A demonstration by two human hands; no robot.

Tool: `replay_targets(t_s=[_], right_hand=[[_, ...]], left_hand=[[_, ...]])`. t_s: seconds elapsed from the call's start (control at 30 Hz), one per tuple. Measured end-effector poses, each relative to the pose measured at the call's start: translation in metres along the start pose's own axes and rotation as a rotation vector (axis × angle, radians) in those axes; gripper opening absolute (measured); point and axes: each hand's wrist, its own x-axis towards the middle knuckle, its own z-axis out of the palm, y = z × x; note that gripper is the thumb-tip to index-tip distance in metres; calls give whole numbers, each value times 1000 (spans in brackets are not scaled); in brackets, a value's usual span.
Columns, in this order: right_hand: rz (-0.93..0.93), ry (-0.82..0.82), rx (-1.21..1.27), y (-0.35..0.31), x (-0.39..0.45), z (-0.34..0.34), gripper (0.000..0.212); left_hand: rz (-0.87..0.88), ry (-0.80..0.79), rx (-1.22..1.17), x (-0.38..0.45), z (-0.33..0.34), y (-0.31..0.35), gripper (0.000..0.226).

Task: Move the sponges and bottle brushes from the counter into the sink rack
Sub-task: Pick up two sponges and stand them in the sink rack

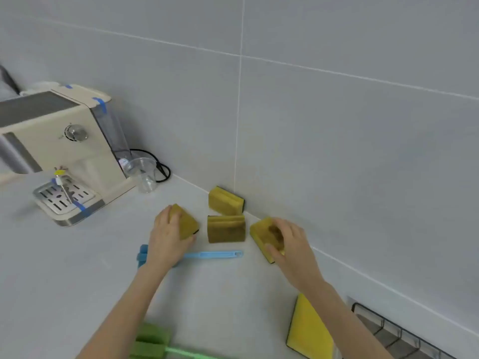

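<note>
On the grey tabletop (77, 268) beside the coffee machine (59, 151), the pickup step is in hand. The wire sink rack (404, 332) sits at the lower right, against the wall. The left hand (168, 237) closes on one sponge (185, 221); the right hand (287, 244) clamps another (261, 233). Three sponges (226, 228) and the blue brush (212, 254) and green brush (153, 340) wait. Next, I judge: lift both and carry them right to the rack.

Matt grey tiled wall (337, 125), smooth pale matt counter (77, 268) below it, porous yellow foam sponges (225, 200) against the wall, glossy blue plastic bottle brush (212, 254), perforated shiny metal drip tray (63, 198) left of the sponges, clear plastic cup (143, 174)
</note>
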Motion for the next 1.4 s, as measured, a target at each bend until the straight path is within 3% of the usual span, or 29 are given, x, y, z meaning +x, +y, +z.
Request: replay_targets(t_s=[0.2,0.5,0.77,0.97,1.17,1.4], right_hand=[[133,-182,-200,26,19,32,53],[196,-211,-235,34,22,48,52],[186,-261,-285,33,23,45,50],[180,-294,-163,32,25,23,44],[171,-155,-16,20,3,-28,45],[201,186,99,9,-61,-118,40]], left_hand=[[-166,-135,147,20,36,-19,60],[-144,16,192,27,52,-26,22],[-163,13,235,31,48,-22,27],[-189,90,31,29,23,-12,28],[-48,215,-194,-10,-18,36,27],[267,72,-399,-76,-25,119,28]])
